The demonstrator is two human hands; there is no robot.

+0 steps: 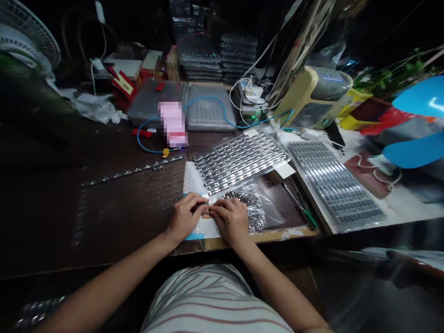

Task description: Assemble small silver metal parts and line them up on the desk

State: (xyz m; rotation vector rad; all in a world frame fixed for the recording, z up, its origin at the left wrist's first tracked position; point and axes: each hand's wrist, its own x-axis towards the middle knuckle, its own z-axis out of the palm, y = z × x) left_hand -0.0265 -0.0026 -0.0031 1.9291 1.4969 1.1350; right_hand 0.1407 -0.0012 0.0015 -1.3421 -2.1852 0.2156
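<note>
My left hand [185, 216] and my right hand [231, 218] rest side by side on a white sheet [194, 185] near the table's front edge, fingertips meeting and curled in a pinch over something tiny that I cannot make out. Just right of my right hand lies a clear plastic bag with a heap of small shiny metal parts [252, 210]. Behind my hands sits a clear tray [241, 159] with rows of small metal components.
A second component tray [335, 185] lies to the right, with a green-handled tool [301, 208] beside it. A long metal strip [132, 171] lies on the dark wood table at left. Stacked trays [211, 106], blue cable, a fan [27, 37] and clutter fill the back.
</note>
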